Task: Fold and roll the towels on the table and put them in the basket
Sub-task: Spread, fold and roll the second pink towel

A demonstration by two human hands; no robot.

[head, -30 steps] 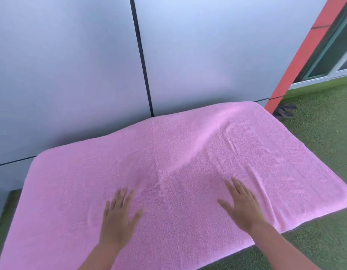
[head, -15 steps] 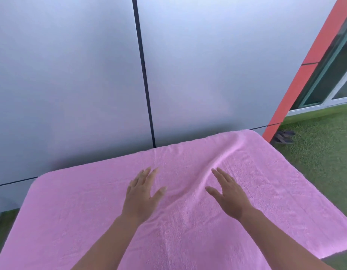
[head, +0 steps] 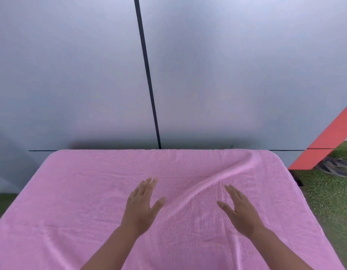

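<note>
— While the grey wall (head: 71,75) stood behind the towel (head: 81,201), how did the towel lie?
— Spread out flat, pink, with one ridge of cloth running toward its far right corner.
— And around it?
— Grass (head: 328,201) lay right of the towel, and a red post (head: 328,141) leaned past its far right corner.
— The hands?
— Left hand (head: 140,209) and right hand (head: 239,213) were palm-down on the towel's middle, fingers straight, thumbs spread, gripping nothing.
</note>
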